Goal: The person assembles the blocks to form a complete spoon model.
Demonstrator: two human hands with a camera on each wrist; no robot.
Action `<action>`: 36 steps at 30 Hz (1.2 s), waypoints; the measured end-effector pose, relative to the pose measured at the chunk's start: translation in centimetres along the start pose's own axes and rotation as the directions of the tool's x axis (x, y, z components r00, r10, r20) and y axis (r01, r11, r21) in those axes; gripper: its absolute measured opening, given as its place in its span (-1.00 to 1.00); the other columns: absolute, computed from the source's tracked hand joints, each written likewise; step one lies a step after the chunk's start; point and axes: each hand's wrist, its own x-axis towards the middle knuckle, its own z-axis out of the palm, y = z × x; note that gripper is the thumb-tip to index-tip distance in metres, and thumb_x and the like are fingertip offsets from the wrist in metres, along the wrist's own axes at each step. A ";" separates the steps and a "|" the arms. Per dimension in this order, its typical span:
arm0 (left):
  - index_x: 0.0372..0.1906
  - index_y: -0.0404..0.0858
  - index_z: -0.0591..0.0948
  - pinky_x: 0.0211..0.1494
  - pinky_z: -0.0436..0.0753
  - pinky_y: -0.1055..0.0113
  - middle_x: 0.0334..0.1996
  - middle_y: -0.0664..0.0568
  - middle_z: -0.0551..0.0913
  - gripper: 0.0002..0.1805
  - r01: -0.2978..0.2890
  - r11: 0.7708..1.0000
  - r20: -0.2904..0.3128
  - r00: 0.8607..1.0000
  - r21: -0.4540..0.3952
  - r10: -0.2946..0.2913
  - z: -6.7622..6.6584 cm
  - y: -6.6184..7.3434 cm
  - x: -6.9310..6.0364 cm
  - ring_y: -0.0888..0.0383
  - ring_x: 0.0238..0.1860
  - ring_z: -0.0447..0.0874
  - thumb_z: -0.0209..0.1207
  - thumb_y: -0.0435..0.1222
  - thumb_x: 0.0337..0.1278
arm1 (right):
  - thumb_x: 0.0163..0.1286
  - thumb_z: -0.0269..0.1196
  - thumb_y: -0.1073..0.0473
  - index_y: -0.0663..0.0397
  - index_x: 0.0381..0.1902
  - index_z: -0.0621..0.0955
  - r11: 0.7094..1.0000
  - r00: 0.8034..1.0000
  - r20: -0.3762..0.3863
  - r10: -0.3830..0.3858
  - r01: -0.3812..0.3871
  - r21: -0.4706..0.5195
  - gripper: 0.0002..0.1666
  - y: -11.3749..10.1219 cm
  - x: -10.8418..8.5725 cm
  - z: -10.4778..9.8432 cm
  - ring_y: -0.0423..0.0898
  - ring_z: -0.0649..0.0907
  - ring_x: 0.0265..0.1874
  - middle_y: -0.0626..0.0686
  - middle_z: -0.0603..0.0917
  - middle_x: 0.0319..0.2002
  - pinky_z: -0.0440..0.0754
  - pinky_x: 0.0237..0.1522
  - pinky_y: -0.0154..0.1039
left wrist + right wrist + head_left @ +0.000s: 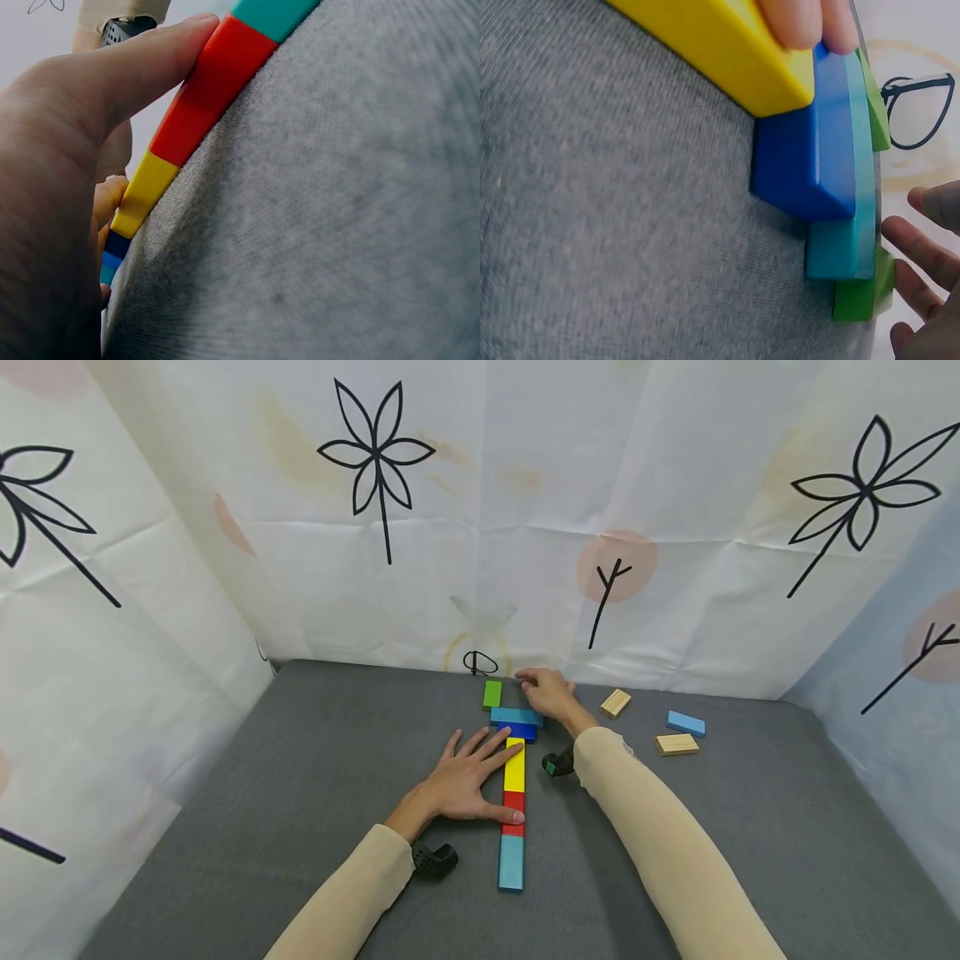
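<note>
- A line of blocks is running away from the person along the middle of the tabletop (360, 718): a teal block (512, 862) is lying nearest, then a red block (513, 801), a yellow block (515, 770) and, set crosswise, a dark blue block (523, 732).
- A longer teal block (516, 717) is lying crosswise just beyond the dark blue one.
- A green block (492, 694) is sitting past its left end; a second green block (853, 301) is showing near its right end in the right wrist view.
- Of the two hands, the left hand (465, 783) is spreading wide over the line, its thumb resting on the red block and its fingertips reaching the yellow and dark blue blocks; it is gripping nothing.
- The right hand (551, 693) is hovering by the second green block with fingers loosely apart, holding nothing; whether a fingertip is touching that block, one cannot tell.
- To the right, well apart from the line, two wooden blocks (616, 703) and a light blue block (686, 723) are lying.
- Behind the tabletop, a pale cloth (510, 468) with black plant drawings is hanging.
</note>
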 end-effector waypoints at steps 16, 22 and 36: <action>0.65 0.20 0.02 0.52 -0.39 -0.28 0.65 0.23 -0.24 0.16 -0.026 1.000 -0.014 1.000 0.003 0.026 0.4 -0.5 0.2 -0.01 0.63 -0.28 0.02 0.58 -0.04 | 0.62 0.02 0.15 -0.06 0.39 0.56 0.988 0.990 0.121 -0.074 0.089 -0.124 -0.54 -1.8 0.1 1.1 0.27 0.21 0.44 0.13 0.51 0.38 -0.17 0.32 0.45; 0.65 0.17 0.05 0.51 -0.37 -0.30 0.65 0.19 -0.20 0.14 -0.032 0.999 -0.020 0.999 -0.004 0.032 0.2 -0.3 0.0 -0.05 0.63 -0.24 0.08 0.53 -0.01 | 0.60 0.07 0.12 -0.07 0.37 0.57 0.987 0.991 0.110 -0.073 0.088 -0.132 -0.55 -1.9 0.0 1.2 0.27 0.24 0.42 0.13 0.51 0.38 -0.16 0.32 0.46; 0.64 0.20 0.05 0.52 -0.34 -0.31 0.65 0.17 -0.18 0.11 -0.018 1.000 -0.018 1.000 0.020 0.019 0.0 0.0 -0.1 -0.05 0.63 -0.23 0.16 0.46 0.02 | 0.52 0.24 0.00 -0.07 0.45 0.49 0.982 0.995 0.085 -0.056 0.071 -0.177 -0.42 -1.9 0.2 1.8 0.30 0.28 0.38 0.11 0.51 0.38 -0.02 0.28 0.40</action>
